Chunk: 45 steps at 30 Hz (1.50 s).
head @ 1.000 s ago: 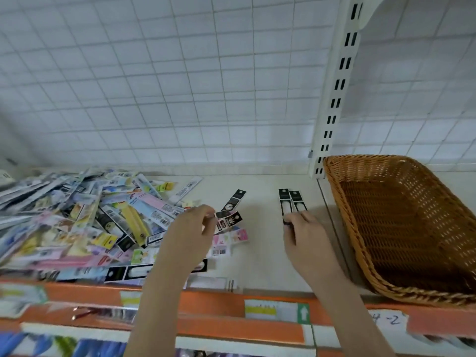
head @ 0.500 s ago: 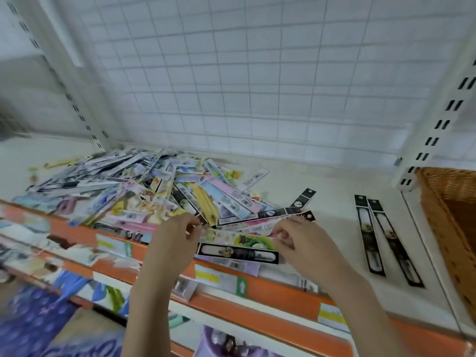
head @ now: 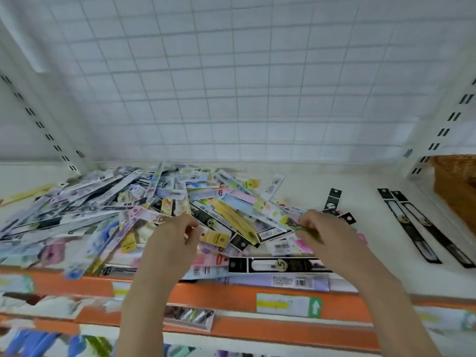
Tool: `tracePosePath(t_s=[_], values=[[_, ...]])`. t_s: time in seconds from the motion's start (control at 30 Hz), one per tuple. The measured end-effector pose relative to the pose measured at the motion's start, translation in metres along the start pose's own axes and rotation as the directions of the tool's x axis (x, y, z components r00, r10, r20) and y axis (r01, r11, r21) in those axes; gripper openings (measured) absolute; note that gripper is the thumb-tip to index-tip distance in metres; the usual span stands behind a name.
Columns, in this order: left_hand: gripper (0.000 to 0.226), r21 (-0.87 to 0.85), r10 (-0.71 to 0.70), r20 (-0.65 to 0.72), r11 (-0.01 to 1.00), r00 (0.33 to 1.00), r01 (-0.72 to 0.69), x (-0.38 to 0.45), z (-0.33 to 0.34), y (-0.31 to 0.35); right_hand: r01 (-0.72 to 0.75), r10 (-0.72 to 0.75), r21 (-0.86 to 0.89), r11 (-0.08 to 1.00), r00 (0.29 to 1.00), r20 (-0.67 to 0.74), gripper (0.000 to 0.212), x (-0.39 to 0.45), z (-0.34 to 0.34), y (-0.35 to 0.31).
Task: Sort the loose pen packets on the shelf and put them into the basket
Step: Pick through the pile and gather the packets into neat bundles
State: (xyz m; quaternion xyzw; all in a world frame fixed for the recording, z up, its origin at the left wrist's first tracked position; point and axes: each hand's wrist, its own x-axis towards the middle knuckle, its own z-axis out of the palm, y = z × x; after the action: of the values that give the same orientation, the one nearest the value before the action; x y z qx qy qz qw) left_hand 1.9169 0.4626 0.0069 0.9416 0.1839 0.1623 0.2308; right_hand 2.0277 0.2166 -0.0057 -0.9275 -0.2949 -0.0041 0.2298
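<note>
A big heap of loose pen packets [head: 123,210] in many colours covers the left and middle of the white shelf [head: 368,199]. My left hand [head: 170,243] hovers over the heap's front with its fingers curled; I cannot tell whether it holds a packet. At the heap's right edge, my right hand [head: 324,235] pinches a packet with green print [head: 300,226]. Two black packets [head: 417,228] lie side by side, apart from the heap on the right. Only a corner of the wicker basket [head: 456,181] shows at the far right.
A long black packet [head: 278,265] lies along the shelf's orange front edge [head: 231,295], which carries price labels. A white wire grid forms the back wall. Slotted uprights [head: 438,140] stand at both sides. More goods hang below the shelf.
The view has swung left, so the basket has slid almost out of frame. My right hand left the two black packets and moved to the heap's right edge, where it now pinches a packet.
</note>
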Motion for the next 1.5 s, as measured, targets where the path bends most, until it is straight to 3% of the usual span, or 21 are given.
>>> tracePosePath(t_s=[0.37,0.57,0.7,0.87,1.17,1.37,1.5], values=[[0.014,-0.126,0.293,0.179,0.953,0.939,-0.274,0.011,0.025,0.014,-0.21,0.207,0.01,0.978,0.951,-0.23,0.01,-0.014,0.005,-0.018],[0.022,-0.185,0.404,0.258,0.912,0.878,-0.365,0.001,0.027,0.031,-0.232,0.227,0.01,0.973,0.944,-0.241,0.012,-0.018,0.007,-0.017],[0.037,-0.16,0.403,0.442,0.914,0.801,-0.372,-0.008,0.033,0.044,-0.218,0.217,0.023,0.976,0.946,-0.242,0.016,-0.021,0.01,-0.016],[0.045,-0.096,0.387,0.505,0.914,0.771,-0.395,-0.014,0.048,0.059,-0.217,0.218,0.031,0.976,0.944,-0.246,0.018,-0.021,0.011,-0.009],[0.026,-0.003,0.459,0.401,0.866,0.793,-0.499,-0.016,0.053,0.075,-0.16,0.161,0.023,0.987,0.958,-0.236,0.021,-0.007,0.007,-0.005],[0.021,-0.028,0.419,0.235,0.905,0.877,-0.425,-0.001,0.022,0.065,-0.179,0.193,0.077,0.981,0.947,-0.257,0.019,-0.004,-0.005,0.001],[0.018,-0.057,0.318,0.114,0.948,0.941,-0.313,0.009,0.003,0.042,-0.186,0.202,0.085,0.979,0.942,-0.266,0.019,0.0,-0.005,-0.001]])
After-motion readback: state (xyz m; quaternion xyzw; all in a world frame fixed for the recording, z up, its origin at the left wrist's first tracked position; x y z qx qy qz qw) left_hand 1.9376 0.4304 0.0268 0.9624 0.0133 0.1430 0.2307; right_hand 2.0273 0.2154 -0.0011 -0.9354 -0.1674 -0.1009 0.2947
